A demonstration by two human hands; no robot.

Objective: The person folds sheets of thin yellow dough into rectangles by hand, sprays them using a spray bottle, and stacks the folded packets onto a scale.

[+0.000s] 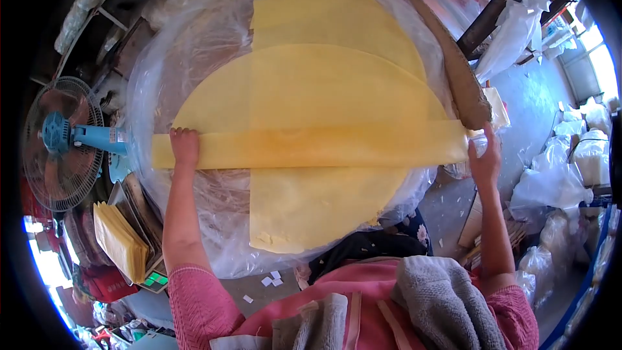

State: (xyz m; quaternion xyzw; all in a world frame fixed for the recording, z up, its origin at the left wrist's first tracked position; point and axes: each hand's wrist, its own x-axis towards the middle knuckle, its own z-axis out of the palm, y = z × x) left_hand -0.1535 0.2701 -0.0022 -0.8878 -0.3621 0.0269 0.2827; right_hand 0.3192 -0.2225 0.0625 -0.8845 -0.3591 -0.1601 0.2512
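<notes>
Thin yellow sheets [311, 91] lie overlapping on clear plastic film [220, 191] over a round surface. Across them runs a long, flat folded or rolled yellow strip [311, 146]. My left hand [185, 146] has its fingers curled over the strip near its left end. At the opposite end, my right hand [484, 155] is beside the strip's edge, thumb and fingers apart, next to a brown board edge [476, 100]. Whether the fingertips touch the strip there is unclear.
A fan [61, 136] with a blue neck stands at the left. Below it is a stack of yellow sheets [120, 243]. Bags of clear plastic [551, 181] cover the floor at the right. A dark beam [502, 13] slants at the upper right.
</notes>
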